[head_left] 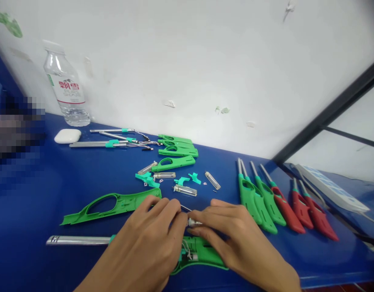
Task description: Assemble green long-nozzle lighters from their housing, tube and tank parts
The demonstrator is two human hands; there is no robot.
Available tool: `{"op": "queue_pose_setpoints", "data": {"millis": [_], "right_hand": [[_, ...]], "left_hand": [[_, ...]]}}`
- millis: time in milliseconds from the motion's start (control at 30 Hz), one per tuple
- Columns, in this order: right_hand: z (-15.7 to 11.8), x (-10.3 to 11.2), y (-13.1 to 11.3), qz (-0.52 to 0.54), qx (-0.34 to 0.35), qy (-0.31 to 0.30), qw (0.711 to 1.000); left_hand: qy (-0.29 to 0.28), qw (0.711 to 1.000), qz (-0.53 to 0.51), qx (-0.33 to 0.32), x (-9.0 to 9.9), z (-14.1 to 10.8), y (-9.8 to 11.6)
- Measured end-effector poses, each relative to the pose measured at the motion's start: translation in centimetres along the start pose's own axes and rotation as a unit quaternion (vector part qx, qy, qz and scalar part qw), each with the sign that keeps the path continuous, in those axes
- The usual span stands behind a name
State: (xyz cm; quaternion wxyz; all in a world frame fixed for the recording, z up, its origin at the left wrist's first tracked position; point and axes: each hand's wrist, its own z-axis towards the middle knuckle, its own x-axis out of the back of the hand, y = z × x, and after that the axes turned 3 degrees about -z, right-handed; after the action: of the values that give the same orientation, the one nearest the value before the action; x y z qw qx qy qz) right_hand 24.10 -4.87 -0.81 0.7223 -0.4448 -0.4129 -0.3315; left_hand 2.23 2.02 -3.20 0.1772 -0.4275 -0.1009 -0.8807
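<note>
A green lighter shell half [209, 256] lies open in front of me, with wires and small parts inside. From its left end runs a metal lighter tube [80, 240]. Over the shell, my right hand [232, 231] pinches a small clear fuel tank [191, 222] between thumb and fingers; most of it is covered. My left hand [150, 239] is closed beside it, fingers curled at the tank's end, and what they grip is hidden. A thin metal rod [186, 208] shows between the hands. Behind my left hand rests another green shell half [114, 207].
Loose fuel tanks [185, 190], teal triggers [182, 181] and green shell halves [179, 151] lie behind my hands. Metal tubes with wires [98, 144], a white case [67, 136] and a water bottle [67, 89] stand left. Assembled lighters [267, 198] and a power strip [332, 188] are right.
</note>
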Motion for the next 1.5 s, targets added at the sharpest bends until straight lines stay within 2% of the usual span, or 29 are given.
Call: {"op": "queue_pose_setpoints", "data": {"millis": [333, 600, 867, 1000, 1167, 1500], "right_hand": [[0.1, 0.0, -0.2, 0.004, -0.008, -0.027, 1.0], [0.2, 0.5, -0.2, 0.024, -0.009, -0.007, 1.0], [0.2, 0.3, 0.1, 0.016, -0.002, 0.001, 1.0], [0.2, 0.1, 0.3, 0.01, 0.005, 0.0, 1.0], [0.0, 0.1, 0.4, 0.006, 0.012, -0.003, 1.0], [0.1, 0.2, 0.3, -0.014, 0.016, 0.002, 1.0]], "left_hand": [[-0.017, 1.0, 0.002, -0.003, -0.2, 0.4, 0.1], [-0.062, 0.991, -0.088, 0.077, -0.5, -0.6, -0.7], [-0.039, 0.971, -0.178, 0.152, -0.2, 0.2, -0.5], [-0.043, 0.977, -0.161, 0.133, -0.2, 0.1, -0.4], [-0.018, 0.986, -0.135, 0.091, -0.3, 0.1, -0.2], [-0.007, 0.988, -0.132, 0.081, -0.3, 0.0, 0.1]]}}
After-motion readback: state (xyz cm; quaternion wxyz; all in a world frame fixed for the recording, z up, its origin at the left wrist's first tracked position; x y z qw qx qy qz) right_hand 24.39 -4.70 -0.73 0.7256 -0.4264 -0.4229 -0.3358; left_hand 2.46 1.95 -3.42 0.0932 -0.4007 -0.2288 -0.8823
